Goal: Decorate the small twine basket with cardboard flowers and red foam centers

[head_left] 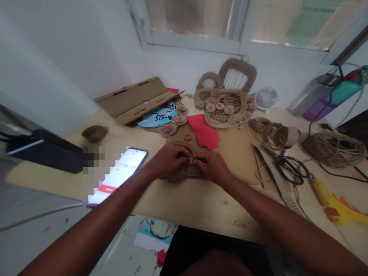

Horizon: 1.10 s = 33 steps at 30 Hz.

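Observation:
At the table's front, my left hand (169, 159) and my right hand (212, 165) face each other with fingertips pinched together. Between them is a pleated jute flower (190, 169), its top edge caught in both pinches. A twine-wrapped ring (185, 145) lies just behind the fingers, partly covered by my left hand. Another brown pleated flower (174, 176) shows below my left hand. Whether these flowers are fixed to the ring cannot be made out. Beyond the hands lies a piece of red felt (203, 131) on a brown cardboard sheet (238, 147).
A lit phone (120, 172) lies left of my forearm. To the right are black-handled scissors (291, 168), a yellow glue gun (330, 201) and a twine ball (335, 149). Jute frames with red-centred flowers (225, 105), a cardboard box (138, 97) and a small fan (266, 98) stand behind.

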Tool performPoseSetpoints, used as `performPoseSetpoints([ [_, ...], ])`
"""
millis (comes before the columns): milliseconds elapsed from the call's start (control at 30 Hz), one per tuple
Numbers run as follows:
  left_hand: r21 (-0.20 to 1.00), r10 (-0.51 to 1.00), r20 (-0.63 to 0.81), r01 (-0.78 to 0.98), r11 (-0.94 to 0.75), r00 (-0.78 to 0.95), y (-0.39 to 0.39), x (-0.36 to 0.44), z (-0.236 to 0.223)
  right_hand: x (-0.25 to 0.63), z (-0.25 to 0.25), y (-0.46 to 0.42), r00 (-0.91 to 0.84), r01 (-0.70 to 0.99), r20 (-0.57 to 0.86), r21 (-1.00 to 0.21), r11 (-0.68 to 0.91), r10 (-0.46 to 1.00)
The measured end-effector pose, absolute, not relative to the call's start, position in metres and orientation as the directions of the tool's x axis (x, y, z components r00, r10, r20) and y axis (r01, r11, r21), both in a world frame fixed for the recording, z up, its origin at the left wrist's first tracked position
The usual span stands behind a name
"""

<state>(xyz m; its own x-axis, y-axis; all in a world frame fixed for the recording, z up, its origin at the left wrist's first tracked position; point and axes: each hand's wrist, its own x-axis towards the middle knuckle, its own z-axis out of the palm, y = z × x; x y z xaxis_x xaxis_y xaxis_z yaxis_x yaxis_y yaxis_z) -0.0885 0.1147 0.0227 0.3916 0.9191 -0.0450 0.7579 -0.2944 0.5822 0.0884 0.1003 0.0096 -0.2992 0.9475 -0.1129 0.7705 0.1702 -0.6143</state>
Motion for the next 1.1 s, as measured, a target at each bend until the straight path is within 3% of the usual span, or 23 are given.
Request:
performPoseSetpoints([
  [333, 0.566, 0.926, -0.038, 0.772, -0.289, 0.375, 0.115, -0.089, 0.017, 0.087, 0.011, 0.096, -0.292, 0.787, -0.101, -0.590, 0.179, 0.951],
  [633, 0.571, 0.935, 0.065, 0.756, -0.321, 0.348, 0.091, -0.084, 0.027, 0.087, 0.012, 0.096, -0.318, 0.792, -0.086, -0.572, 0.215, 0.944],
  [1100, 0.346, 0.943, 0.171, 0.878, -0.330, 0.287, 0.079, -0.065, 0.019, 0.089, 0.008, 0.099, -0.345, 0.792, -0.086, -0.562, 0.240, 0.935],
])
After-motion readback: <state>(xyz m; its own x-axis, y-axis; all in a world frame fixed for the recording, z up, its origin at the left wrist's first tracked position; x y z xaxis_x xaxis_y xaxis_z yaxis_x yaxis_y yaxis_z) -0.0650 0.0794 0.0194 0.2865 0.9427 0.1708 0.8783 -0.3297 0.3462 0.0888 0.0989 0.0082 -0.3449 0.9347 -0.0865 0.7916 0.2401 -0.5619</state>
